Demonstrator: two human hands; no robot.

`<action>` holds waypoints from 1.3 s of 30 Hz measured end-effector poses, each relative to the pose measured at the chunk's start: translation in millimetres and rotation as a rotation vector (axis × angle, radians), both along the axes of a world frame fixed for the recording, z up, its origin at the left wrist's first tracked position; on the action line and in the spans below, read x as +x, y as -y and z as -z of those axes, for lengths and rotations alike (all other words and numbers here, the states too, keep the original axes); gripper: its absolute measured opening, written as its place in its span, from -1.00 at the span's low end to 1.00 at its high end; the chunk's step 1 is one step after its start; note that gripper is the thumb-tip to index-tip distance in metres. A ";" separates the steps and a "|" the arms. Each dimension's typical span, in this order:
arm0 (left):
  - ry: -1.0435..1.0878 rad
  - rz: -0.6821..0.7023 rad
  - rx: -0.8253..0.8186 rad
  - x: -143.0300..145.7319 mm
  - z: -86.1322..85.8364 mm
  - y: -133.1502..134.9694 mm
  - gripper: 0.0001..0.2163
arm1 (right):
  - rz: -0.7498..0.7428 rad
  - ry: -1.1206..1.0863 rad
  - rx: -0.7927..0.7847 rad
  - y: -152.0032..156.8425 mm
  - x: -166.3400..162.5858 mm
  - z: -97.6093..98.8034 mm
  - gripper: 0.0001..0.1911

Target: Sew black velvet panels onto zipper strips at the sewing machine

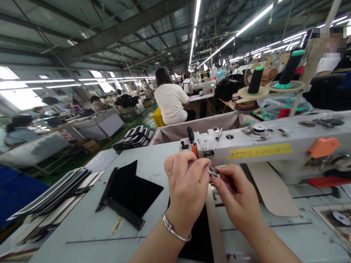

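Note:
My left hand [186, 184] is raised at the needle end of a white sewing machine [263, 146]. Its fingers are pinched together, and whatever is between them is too small to make out. In my right hand [241, 195] is a pair of thread snips [213, 173], silver blades toward my left fingertips, purplish handle mostly covered by the fingers. Below both hands, a black fabric piece [199, 237] with a beige edge lies on the machine bed; my left hand and wrist cover part of it. The needle and presser foot are hidden behind my hands.
Black cut pieces [137, 195] lie on the pale table at left. Stacked panels [55, 193] sit beyond its left edge, more [134, 137] behind. Thread cones [256, 80] stand at back right. A person in a white shirt [171, 104] sits ahead.

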State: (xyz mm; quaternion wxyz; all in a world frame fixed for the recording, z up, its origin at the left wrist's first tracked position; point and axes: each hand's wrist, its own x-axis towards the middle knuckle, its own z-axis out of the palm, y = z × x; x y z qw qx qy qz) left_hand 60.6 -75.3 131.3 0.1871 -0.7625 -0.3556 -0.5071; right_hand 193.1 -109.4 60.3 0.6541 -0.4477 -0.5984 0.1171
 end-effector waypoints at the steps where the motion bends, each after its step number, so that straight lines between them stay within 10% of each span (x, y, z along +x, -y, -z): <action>1: -0.007 -0.004 0.003 -2.9 -2.4 1.2 -0.92 | 0.020 0.013 -0.014 0.9 2.9 -1.8 -0.83; 6: -0.094 -0.072 0.028 -13.5 -17.4 7.0 -0.92 | 0.044 0.109 0.038 -8.7 8.7 -23.7 -0.65; 15: -0.170 -0.146 0.033 -4.5 -33.7 0.3 -0.91 | 0.048 0.130 0.043 -32.8 10.7 -64.3 -0.94; 25: -0.339 -0.246 0.032 -1.4 -45.3 -2.5 -0.86 | 0.056 0.089 -0.060 -34.2 7.0 -73.3 -0.93; 39: -0.210 -0.039 -0.134 0.1 -43.6 -14.8 -0.93 | 0.079 -0.091 -0.075 -26.6 11.1 -63.9 -0.89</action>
